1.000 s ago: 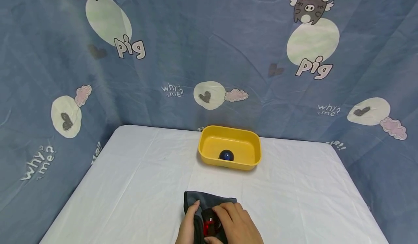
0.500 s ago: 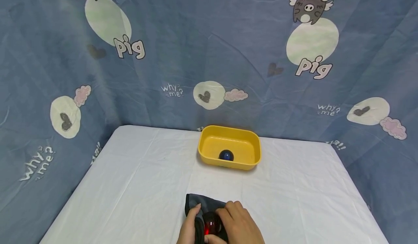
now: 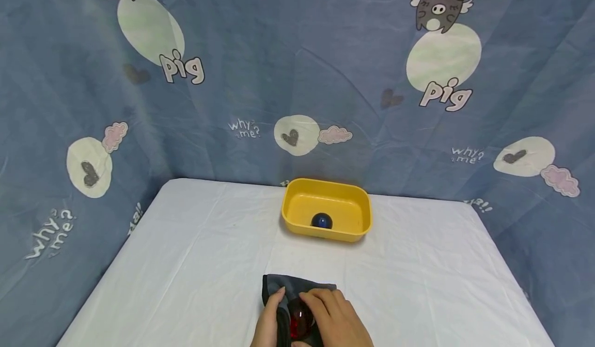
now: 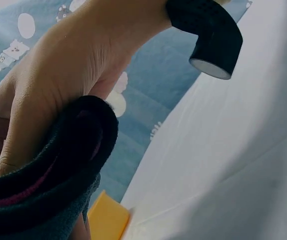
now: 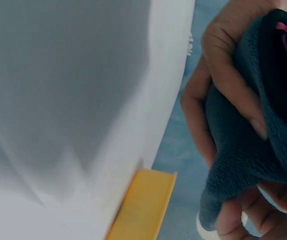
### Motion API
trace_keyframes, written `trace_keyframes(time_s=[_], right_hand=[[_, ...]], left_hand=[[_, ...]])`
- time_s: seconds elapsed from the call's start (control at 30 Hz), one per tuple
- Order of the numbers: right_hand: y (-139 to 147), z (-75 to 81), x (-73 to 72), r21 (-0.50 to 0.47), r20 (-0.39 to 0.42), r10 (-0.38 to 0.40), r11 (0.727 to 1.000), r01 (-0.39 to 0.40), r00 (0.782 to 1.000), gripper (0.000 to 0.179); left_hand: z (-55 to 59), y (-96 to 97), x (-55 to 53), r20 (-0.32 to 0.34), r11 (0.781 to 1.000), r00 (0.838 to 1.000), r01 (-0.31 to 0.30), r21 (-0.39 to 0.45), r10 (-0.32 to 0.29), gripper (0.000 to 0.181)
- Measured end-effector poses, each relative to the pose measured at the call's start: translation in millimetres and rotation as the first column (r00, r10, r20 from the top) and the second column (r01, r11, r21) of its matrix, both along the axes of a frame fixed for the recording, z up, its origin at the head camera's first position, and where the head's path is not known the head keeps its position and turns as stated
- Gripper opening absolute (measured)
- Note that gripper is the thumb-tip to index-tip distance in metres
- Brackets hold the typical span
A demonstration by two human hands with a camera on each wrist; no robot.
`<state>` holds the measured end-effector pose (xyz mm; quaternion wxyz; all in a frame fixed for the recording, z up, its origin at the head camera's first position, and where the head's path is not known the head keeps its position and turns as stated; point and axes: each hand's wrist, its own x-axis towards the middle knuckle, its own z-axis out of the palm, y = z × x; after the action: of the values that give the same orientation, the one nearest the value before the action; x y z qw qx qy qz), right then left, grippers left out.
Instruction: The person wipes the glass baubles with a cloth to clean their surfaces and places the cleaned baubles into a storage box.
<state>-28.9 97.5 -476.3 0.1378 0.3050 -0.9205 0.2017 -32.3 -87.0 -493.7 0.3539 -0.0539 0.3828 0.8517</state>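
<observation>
In the head view, a glossy dark red ball [image 3: 300, 320] sits in a folded dark grey cloth [image 3: 293, 285] at the near middle of the table. My left hand [image 3: 266, 325] grips the cloth on the left, thumb pointing away along the fold. From the right, my right hand [image 3: 343, 320] holds the ball with curled fingers, their tips on its upper right side. Both wrist views show the cloth's thick fleece, [image 4: 48, 200] folded over with a thin pink strip inside, and fingers pressing into it. There the cloth hides the ball.
A yellow tub [image 3: 362, 223] stands at the table's far edge with a dark blue ball [image 3: 322, 220] inside. White cloth [image 3: 186, 274] covers the table. A blue printed curtain [image 3: 372, 78] surrounds the back and sides. A black device [image 4: 208, 40] is strapped to a wrist.
The right fingers shifted over the ball and back, covering and then uncovering the cloth's far right corner. More of the ball's top shows now. The left hand has barely moved.
</observation>
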Motion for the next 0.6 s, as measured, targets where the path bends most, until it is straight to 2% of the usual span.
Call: trace_keyframes(time_s=[0.1,0.27,0.4,0.5,0.57,0.6], right_hand=[[0.6,-3.2,0.3,-0.045,-0.065,0.014,0.999,-0.017,0.998,0.066],[0.4,-4.3,-0.9,-0.096,-0.11,0.031,0.995,-0.041,0.994,0.061],[0.1,-5.7,-2.7,-0.133,-0.124,0.023,0.99,-0.039,0.992,0.058],[0.5,-7.3,-3.9,-0.159,-0.108,-0.014,0.987,-0.003,0.994,0.056],[0.6,-8.4,-4.2,-0.167,-0.093,-0.041,0.986,0.025,0.995,0.055],[0.2,-8.3,-3.6,-0.165,-0.081,-0.057,0.985,0.043,0.995,0.056]], left_hand=[[0.7,0.6,-0.3,0.008,1.0,1.0,-0.012,-0.014,0.012,0.065],[1.5,0.4,-0.6,0.002,0.999,1.0,-0.018,-0.033,0.018,0.063],[-1.4,0.2,1.0,-0.007,0.997,0.998,0.064,0.047,-0.064,0.06],[-2.0,3.4,2.7,0.0,0.999,0.999,0.039,-0.003,-0.039,0.058],[-1.2,5.7,3.1,0.01,0.996,1.0,-0.028,-0.09,0.029,0.059],[-0.9,6.3,3.2,0.019,0.992,0.999,-0.038,-0.12,0.041,0.06]])
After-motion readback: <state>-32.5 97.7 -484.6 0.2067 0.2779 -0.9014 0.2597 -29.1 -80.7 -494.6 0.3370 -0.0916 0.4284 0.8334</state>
